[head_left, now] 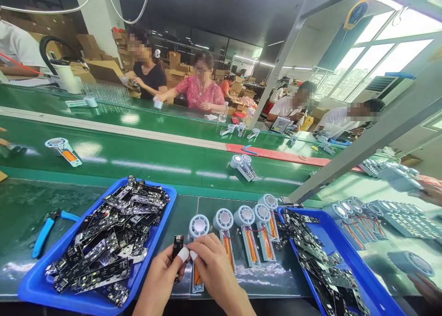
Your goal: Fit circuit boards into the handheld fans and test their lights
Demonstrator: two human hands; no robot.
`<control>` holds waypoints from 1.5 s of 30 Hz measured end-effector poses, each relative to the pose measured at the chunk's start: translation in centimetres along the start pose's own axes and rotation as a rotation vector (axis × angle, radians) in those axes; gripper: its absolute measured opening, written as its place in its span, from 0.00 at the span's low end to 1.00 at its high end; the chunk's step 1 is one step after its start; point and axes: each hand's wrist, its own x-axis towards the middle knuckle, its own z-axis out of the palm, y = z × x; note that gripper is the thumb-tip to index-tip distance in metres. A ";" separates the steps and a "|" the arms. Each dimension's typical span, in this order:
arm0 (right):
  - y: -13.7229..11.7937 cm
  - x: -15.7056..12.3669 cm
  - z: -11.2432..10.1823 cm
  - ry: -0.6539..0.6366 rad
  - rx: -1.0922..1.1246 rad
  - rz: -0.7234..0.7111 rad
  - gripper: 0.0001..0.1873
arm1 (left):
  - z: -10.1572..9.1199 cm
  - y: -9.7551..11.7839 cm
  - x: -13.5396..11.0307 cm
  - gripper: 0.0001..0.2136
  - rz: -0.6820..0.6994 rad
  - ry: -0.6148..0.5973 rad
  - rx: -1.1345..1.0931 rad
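My left hand (159, 279) pinches a small black circuit board (177, 245) upright, with a white cot on one fingertip. My right hand (213, 267) is closed beside it, its capped fingertips meeting the left ones over a white fan part with an orange battery (197, 242) lying on the bench. Three similar fan parts (247, 231) lie in a row just to the right. A blue tray (162, 224) heaped with black circuit boards sits at my left.
A second blue tray (348, 260) of boards lies at my right, with more fan parts (362, 214) beyond it. Blue-handled pliers (46, 228) rest far left. Fan units (64, 151) ride the green conveyor (155, 157). Several people work across the belt. A slanted metal post (362, 148) crosses at right.
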 end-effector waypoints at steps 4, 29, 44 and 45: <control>0.2 -0.2 0.6 0.044 0.021 0.034 0.12 | -0.3 0.2 -0.4 0.20 0.037 0.019 0.064; -1.1 1.8 -1.5 -0.074 0.025 0.117 0.15 | -3.0 0.8 -0.3 0.13 0.418 -0.117 0.760; -1.1 0.8 -4.1 -0.060 0.180 0.201 0.16 | -2.5 1.6 -0.5 0.16 0.316 -0.166 0.755; -1.2 0.5 -4.8 -0.020 0.185 0.215 0.19 | -2.5 1.4 -0.6 0.17 0.294 -0.128 0.749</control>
